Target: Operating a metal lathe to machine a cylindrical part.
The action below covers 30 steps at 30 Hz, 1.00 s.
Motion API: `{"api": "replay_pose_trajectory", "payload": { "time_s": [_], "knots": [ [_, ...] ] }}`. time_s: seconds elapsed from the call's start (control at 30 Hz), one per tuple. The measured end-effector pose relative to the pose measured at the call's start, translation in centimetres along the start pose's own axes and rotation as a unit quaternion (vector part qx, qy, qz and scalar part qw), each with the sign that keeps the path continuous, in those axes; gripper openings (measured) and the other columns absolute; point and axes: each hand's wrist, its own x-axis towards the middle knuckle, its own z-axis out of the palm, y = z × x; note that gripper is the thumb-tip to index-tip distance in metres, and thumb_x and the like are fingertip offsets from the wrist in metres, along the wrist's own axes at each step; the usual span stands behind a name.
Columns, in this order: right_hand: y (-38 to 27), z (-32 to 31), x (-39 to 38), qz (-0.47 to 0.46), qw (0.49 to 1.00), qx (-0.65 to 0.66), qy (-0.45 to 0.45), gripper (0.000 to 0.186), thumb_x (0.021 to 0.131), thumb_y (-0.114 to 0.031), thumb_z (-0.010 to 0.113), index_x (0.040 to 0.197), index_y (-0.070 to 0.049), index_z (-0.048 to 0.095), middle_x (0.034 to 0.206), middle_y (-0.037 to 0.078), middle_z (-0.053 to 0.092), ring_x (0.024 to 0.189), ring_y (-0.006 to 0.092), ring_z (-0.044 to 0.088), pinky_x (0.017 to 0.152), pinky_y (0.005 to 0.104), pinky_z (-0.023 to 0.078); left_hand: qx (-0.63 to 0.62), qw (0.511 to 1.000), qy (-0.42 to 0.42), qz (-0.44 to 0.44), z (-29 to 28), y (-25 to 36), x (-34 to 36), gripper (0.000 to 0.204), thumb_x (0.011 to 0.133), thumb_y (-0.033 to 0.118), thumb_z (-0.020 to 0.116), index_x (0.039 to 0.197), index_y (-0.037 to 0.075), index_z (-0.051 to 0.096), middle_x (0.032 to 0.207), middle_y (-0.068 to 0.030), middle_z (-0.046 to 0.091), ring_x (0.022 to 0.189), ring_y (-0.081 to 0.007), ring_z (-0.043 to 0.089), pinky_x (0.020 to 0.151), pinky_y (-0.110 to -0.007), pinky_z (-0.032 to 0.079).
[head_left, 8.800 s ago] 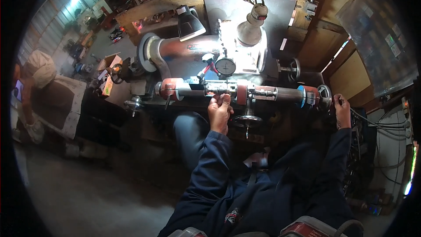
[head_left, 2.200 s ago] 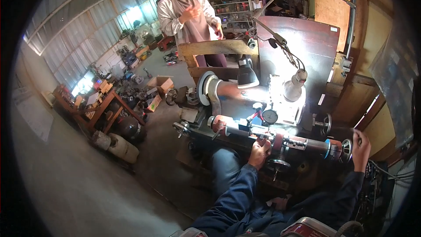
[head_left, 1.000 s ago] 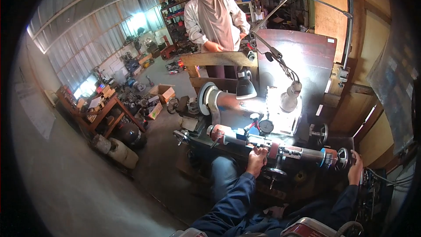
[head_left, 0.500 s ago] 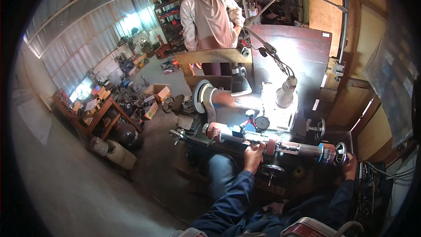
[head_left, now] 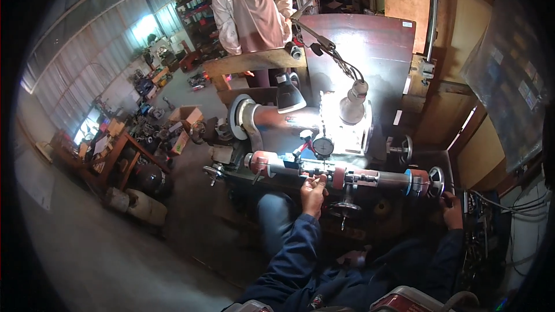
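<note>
The left hand (head_left: 314,193) has its fingertips drawn together against the small, shiny metal fittings (head_left: 315,169) at the middle of a long, grey steel cylindrical assembly with red collars (head_left: 393,180); whether it grips anything is unclear. The right hand (head_left: 451,208) is partly curled at the lower edge of a silver spoked handwheel (head_left: 436,182) at the assembly's right end; contact cannot be told for sure.

Just beyond the left hand stands a round, white-faced dial gauge (head_left: 324,147). If the left hand rose carelessly, it might knock the gauge out of position; if the handwheel turned while those fingertips were among the fittings, they could be pinched.

The assembly lies across the near side of a dark metal machine, under a beige, bell-shaped lamp (head_left: 352,107) whose glare whitens the area behind. Farther off, a person in a pale top (head_left: 257,11) stands behind a wooden frame (head_left: 254,60). To the left, a brown wooden bench (head_left: 118,153) and an open cardboard box (head_left: 187,114) stand on the grey floor (head_left: 191,242).
</note>
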Motion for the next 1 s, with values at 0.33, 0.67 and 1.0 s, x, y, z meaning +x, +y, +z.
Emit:
{"api": "replay_pose_trajectory", "payload": {
  "time_s": [0.33, 0.67, 1.0],
  "knots": [
    [-6.5, -3.4, 3.3, 0.036, 0.985, 0.162, -0.043, 0.007, 0.087, -0.002, 0.061, 0.094, -0.002, 0.063, 0.082, 0.0, 0.06, 0.078, 0.0087, 0.054, 0.073, 0.0249, 0.044, -0.038, 0.999, -0.033, -0.006, 0.0, 0.7, -1.4, 0.024, 0.091, 0.029, 0.066, 0.098, 0.009, 0.055, 0.071, 0.0037, 0.052, 0.053, -0.0062, 0.05, 0.043, -0.019, 0.029],
    [-7.3, -1.4, 7.3, 0.024, 0.986, 0.164, 0.018, 0.009, 0.09, -0.01, 0.063, 0.088, -0.002, 0.063, 0.082, 0.001, 0.062, 0.082, 0.0092, 0.055, 0.077, 0.0258, 0.044, -0.078, 0.992, 0.092, 0.037, 0.5, -1.3, -1.1, 0.017, 0.093, 0.021, 0.063, 0.102, 0.008, 0.056, 0.072, 0.0004, 0.059, 0.049, -0.0048, 0.048, 0.04, -0.019, 0.031],
    [3.5, 4.7, 7.4, 0.053, 0.986, 0.152, -0.047, 0.013, 0.089, -0.005, 0.055, 0.093, 0.001, 0.066, 0.081, 0.003, 0.065, 0.079, 0.0064, 0.055, 0.068, 0.026, 0.045, -0.017, 0.991, 0.126, 0.046, 0.4, -1.5, -1.5, 0.009, 0.092, 0.015, 0.063, 0.092, 0.006, 0.06, 0.068, 0.0005, 0.059, 0.045, -0.0048, 0.045, 0.038, -0.021, 0.031]
  ]
}}
